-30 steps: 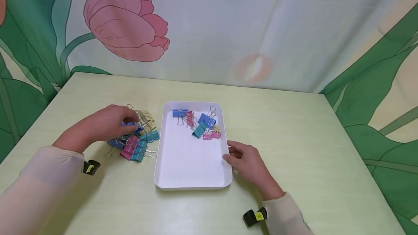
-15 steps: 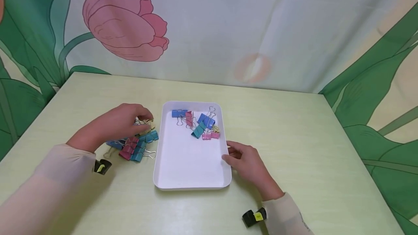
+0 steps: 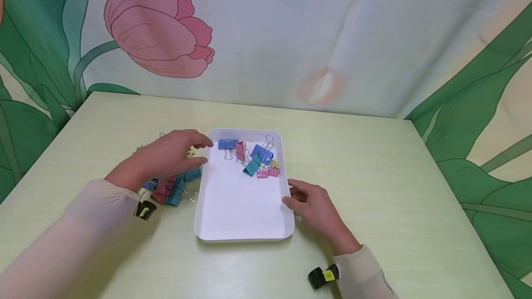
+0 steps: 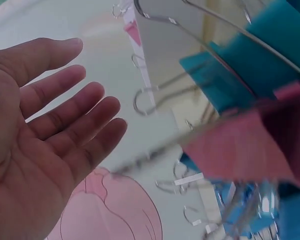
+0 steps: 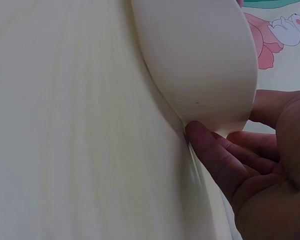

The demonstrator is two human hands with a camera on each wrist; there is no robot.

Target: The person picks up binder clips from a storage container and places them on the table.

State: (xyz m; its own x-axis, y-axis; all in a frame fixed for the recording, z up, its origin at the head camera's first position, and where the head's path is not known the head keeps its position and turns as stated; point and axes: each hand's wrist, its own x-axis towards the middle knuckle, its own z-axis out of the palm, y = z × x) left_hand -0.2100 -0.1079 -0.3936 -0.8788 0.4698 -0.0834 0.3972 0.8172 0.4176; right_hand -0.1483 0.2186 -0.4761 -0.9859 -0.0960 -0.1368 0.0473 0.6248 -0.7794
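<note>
My left hand (image 3: pixel 172 155) hovers over the left rim of a white tray (image 3: pixel 245 211). In the left wrist view its fingers (image 4: pixel 90 107) are spread and hold nothing. Below and behind that hand lies a heap of binder clips, partly hidden, with a pink binder clip (image 3: pixel 162 192) and a teal binder clip (image 3: pixel 176 193) in front. Inside the tray's far half sit several more, among them a blue binder clip (image 3: pixel 228 144) and a green binder clip (image 3: pixel 252 165). My right hand (image 3: pixel 313 209) grips the tray's right edge, thumb at the rim and fingertips low against its side.
The pale wooden table (image 3: pixel 386 188) carries everything and ends at a back edge against a printed curtain (image 3: pixel 266 40). Black wrist straps (image 3: pixel 145 210) show at both sleeves.
My left hand has moved right, from the clip heap to the tray's left rim. The right hand stays at the tray's edge, and the clips inside look unchanged.
</note>
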